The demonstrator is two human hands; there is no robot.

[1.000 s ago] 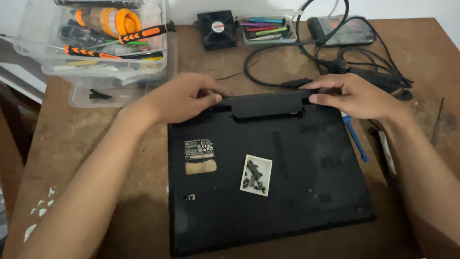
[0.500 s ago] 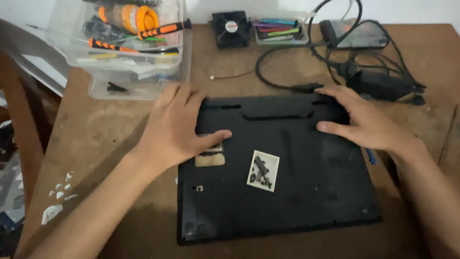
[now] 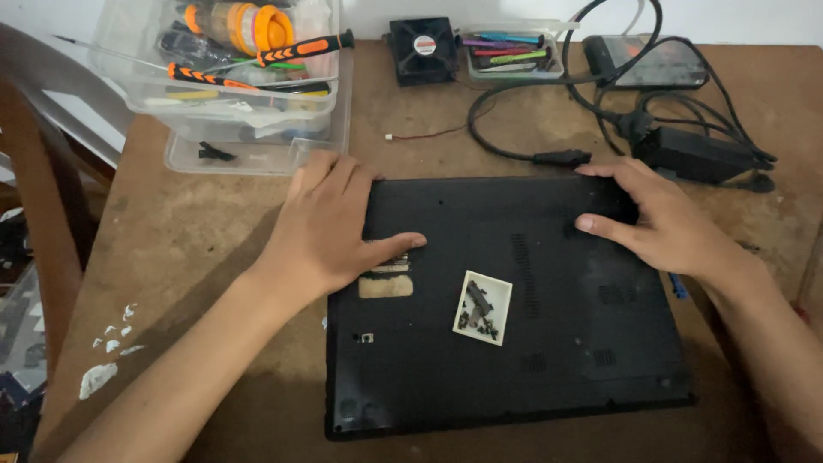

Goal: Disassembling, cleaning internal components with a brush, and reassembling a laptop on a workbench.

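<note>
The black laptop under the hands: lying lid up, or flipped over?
Flipped over. The laptop shows its underside: vent slots, a label and screw holes face up, with a small white tray of screws resting on it.

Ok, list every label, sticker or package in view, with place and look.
Laptop base label: pale tan rectangle, beside the left hand.
Fan sticker: small, round, red and white, on the black fan hub at the table's far edge.
No screens visible.

The left hand [image 3: 330, 227] hides the laptop's [image 3: 514, 343] upper left corner; bits on the small white tray [image 3: 483, 308] are too small to tell.
</note>
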